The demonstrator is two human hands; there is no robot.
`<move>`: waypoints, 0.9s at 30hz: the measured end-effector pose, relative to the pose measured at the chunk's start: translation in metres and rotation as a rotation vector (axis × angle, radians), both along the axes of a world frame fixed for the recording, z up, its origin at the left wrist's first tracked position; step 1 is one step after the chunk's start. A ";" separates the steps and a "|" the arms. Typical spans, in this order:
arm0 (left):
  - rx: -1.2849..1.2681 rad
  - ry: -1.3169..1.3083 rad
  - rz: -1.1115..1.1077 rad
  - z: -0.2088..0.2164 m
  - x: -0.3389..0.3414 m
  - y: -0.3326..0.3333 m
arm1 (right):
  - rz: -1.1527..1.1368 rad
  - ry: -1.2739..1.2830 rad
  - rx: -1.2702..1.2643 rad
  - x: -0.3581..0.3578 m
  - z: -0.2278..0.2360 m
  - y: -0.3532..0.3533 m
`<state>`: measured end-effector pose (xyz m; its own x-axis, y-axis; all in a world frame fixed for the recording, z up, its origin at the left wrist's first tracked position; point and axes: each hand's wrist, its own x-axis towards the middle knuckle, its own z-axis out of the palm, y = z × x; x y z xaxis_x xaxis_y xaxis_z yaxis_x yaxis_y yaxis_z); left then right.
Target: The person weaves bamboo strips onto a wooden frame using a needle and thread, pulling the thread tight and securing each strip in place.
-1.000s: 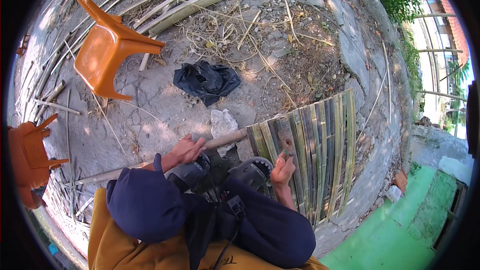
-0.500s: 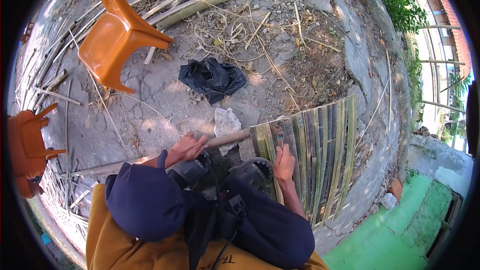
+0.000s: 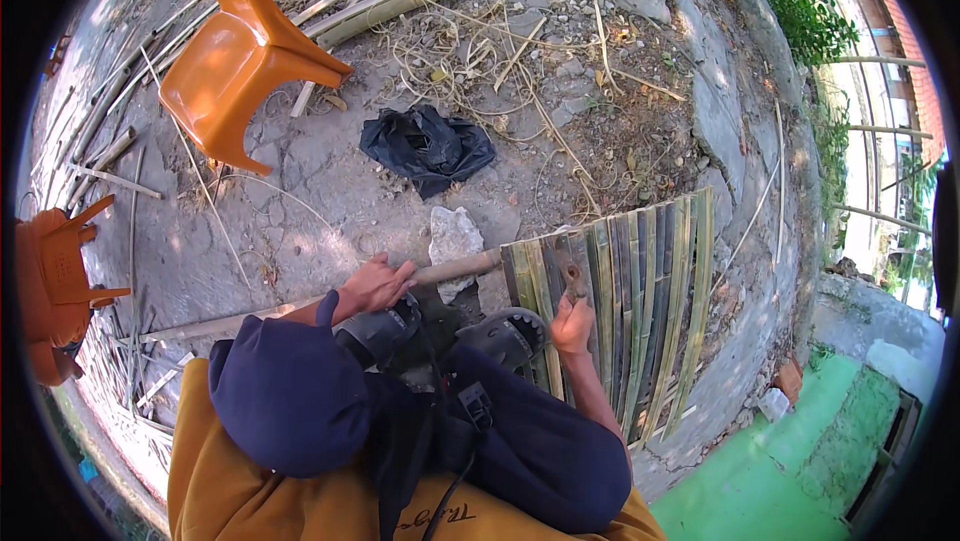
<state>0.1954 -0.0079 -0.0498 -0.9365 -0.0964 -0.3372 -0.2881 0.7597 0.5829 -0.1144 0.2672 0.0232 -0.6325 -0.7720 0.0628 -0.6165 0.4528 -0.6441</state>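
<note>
A long bamboo pole (image 3: 458, 268) runs from the left, past my feet, to the top edge of a panel of split bamboo slats (image 3: 640, 311). My left hand (image 3: 376, 284) is closed around this pole. Over the slats near the panel's left end, my right hand (image 3: 572, 325) is closed on a hammer (image 3: 573, 276) with a rusty brown head. Its handle is mostly hidden in my fist. My dark shoes (image 3: 508, 341) are just below the pole, the right one against the slats. A pale stone block (image 3: 455, 241) lies beside the pole, between my hands.
A black plastic bag (image 3: 428, 149) lies ahead on the cracked ground. At left are an orange chair (image 3: 225, 76) and a second orange chair (image 3: 70, 266). Bamboo poles (image 3: 440, 6) and thin strips lie at the back. A green painted surface (image 3: 760, 471) is at lower right.
My right hand has shifted slightly to the right and downward, and the hammer's head now stands further right over the slats. My left hand has stayed on the pole, moving only slightly.
</note>
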 end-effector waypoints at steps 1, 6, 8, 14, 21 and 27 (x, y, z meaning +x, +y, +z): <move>-0.001 0.009 -0.004 0.000 0.000 0.001 | -0.004 0.002 0.003 0.000 -0.006 0.003; 0.028 0.042 0.031 0.002 0.003 0.004 | 0.001 -0.122 0.487 -0.002 0.004 -0.016; -0.035 0.066 0.024 0.003 0.007 0.002 | 0.036 -0.136 0.401 0.002 0.016 -0.012; 0.001 0.020 -0.001 0.000 -0.001 -0.002 | 0.314 -0.006 0.068 -0.004 0.017 -0.005; 0.052 0.062 0.043 -0.001 0.008 0.004 | 0.409 -0.067 0.240 0.001 0.011 -0.016; 0.019 0.029 0.004 -0.001 -0.003 -0.002 | 0.333 -0.067 0.480 -0.005 0.008 -0.024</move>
<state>0.1919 -0.0097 -0.0513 -0.9456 -0.0943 -0.3115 -0.2739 0.7474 0.6053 -0.1192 0.2435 0.0308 -0.3412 -0.8621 -0.3746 -0.7410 0.4919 -0.4572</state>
